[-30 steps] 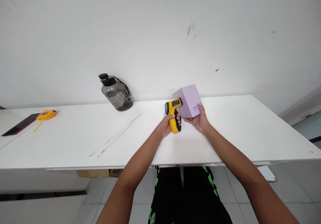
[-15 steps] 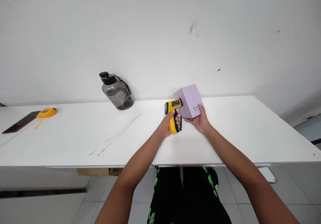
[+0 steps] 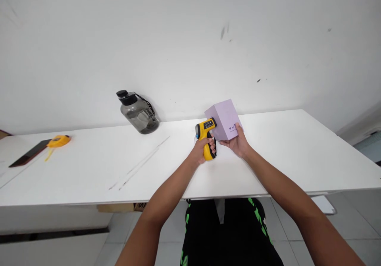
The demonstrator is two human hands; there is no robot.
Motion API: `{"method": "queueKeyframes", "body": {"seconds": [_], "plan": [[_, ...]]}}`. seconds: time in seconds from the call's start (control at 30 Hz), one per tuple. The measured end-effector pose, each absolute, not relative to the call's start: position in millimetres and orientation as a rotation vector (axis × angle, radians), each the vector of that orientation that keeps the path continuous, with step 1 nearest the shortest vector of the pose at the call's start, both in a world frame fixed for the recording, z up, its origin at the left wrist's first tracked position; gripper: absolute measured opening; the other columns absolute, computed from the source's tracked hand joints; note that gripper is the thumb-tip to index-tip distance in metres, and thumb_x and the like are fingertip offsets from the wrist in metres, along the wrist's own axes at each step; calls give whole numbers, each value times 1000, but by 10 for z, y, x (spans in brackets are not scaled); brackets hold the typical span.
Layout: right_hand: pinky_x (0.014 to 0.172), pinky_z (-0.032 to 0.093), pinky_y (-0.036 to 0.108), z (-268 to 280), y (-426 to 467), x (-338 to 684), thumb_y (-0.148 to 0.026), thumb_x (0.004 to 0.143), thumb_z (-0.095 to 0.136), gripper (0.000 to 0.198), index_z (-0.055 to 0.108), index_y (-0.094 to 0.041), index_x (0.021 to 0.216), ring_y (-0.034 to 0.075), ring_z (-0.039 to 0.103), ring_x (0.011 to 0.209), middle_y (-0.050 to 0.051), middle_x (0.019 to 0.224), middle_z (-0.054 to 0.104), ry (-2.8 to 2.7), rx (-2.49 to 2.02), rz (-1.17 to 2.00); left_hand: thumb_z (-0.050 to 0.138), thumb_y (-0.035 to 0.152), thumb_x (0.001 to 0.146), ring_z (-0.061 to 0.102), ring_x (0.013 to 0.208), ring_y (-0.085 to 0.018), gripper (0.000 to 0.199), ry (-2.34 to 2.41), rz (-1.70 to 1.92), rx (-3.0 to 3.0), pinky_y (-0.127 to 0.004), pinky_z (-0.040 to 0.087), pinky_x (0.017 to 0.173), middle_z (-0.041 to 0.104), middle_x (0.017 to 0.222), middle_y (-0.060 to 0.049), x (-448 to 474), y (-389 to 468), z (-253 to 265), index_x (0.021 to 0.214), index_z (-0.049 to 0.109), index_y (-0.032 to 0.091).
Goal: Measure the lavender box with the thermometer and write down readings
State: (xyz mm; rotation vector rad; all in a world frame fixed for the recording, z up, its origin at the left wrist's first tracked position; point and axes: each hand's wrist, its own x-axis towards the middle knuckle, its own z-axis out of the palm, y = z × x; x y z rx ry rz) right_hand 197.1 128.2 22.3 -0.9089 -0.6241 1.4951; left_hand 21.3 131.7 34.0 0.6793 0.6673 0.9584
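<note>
My left hand (image 3: 201, 150) is wrapped round the handle of a yellow and black infrared thermometer (image 3: 207, 128). The thermometer's nose points right, at or very close to the left face of a light purple box (image 3: 228, 119); whether they touch I cannot tell. My right hand (image 3: 237, 142) grips that box low on its right side, thumb on the printed face and fingers underneath. The box is tilted, with small dark figures printed near its lower edge.
A grey see-through water bottle (image 3: 139, 113) with a black cap leans against the wall at the back of the white table (image 3: 89, 166). Farther left lie a yellow tape measure (image 3: 59, 141) and a dark flat piece (image 3: 29, 155). Cardboard (image 3: 116, 207) shows below the table.
My left thumb has shifted down from the thermometer's upper handle and now lies across the grip. The view has tilted slightly; the box stays in my right hand.
</note>
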Motion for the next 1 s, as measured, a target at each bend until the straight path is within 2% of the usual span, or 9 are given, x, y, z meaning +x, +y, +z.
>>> {"method": "queueKeyframes", "body": {"seconds": [0.2,0.37,0.53,0.7,0.77,0.83,1.0], "plan": [[87,59,45,234,1297,1960,-73,91,50,50,62,-34,119,27,73,103,3,115,77,-610,-908,1485,82,26,57,48,50,-8,45,669,989,742,-21,42,46,50,58,9,208,1321,337,93,56,18],[86,61,42,287,1342,1968,-69,81,65,49,60,-34,116,27,67,116,1,117,75,-587,-933,1259,80,25,59,47,51,-7,43,684,1010,738,-21,41,48,48,59,9,204,1307,366,93,56,19],[96,59,44,364,1318,2182,-61,73,76,76,46,-30,136,27,64,120,9,134,64,-641,-1043,850,79,27,59,47,52,-8,42,715,1052,844,-23,42,50,49,61,9,165,1287,416,94,56,20],[114,46,48,341,1316,2517,-57,73,78,98,32,-23,153,30,51,139,17,156,43,-806,-1249,424,75,31,64,50,53,-13,37,1036,1115,1161,-30,44,56,53,61,6,67,1375,399,94,57,22],[120,38,52,288,1350,2634,-57,71,78,100,33,-21,154,33,42,146,19,158,38,-827,-1351,273,74,28,66,54,60,-17,28,1260,1160,1364,-32,44,62,58,68,2,17,1412,373,89,59,22],[123,31,55,232,1387,2720,-58,70,78,101,35,-19,153,35,37,149,20,156,39,-829,-1448,192,74,23,67,60,73,-21,24,1415,1186,1561,-33,43,69,63,77,-1,-28,1431,354,87,61,24],[120,29,60,155,1430,2754,-58,65,80,99,39,-23,149,42,36,143,20,145,43,-877,-1624,189,78,17,67,66,98,-33,42,1628,1022,1813,-36,41,81,70,93,-5,-80,1440,362,105,63,30]]}}
